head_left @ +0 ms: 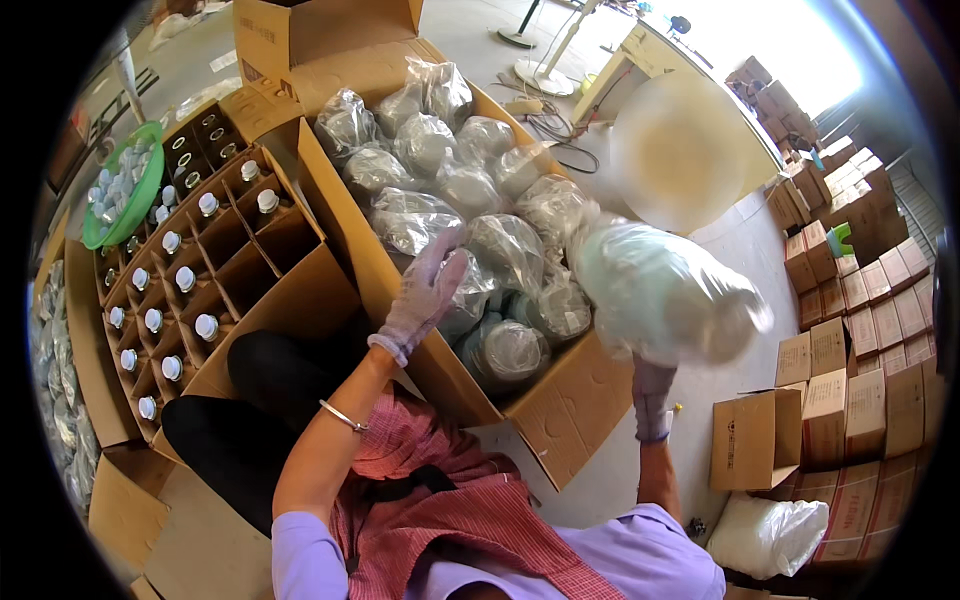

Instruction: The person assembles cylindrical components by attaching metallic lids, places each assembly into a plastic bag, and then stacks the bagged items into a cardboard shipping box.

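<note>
Unpacking step in hand: gloved right hand (655, 395) grips a plastic-wrapped bundle (665, 295) lifted clear of the large carton (560, 410); left hand (425, 295) rests open-fingered on bagged bundles (450, 190) inside. Next move calls for unwrapping — likely both hands.

Packing warehouse, stacked cartons (850, 330), divided bottle box (190, 290), concrete floor (740, 250)

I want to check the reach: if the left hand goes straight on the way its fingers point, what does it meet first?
Probably a plastic-wrapped bundle in the big cardboard box; the left hand already looks to be on or just above it, though depth is unclear.
</note>
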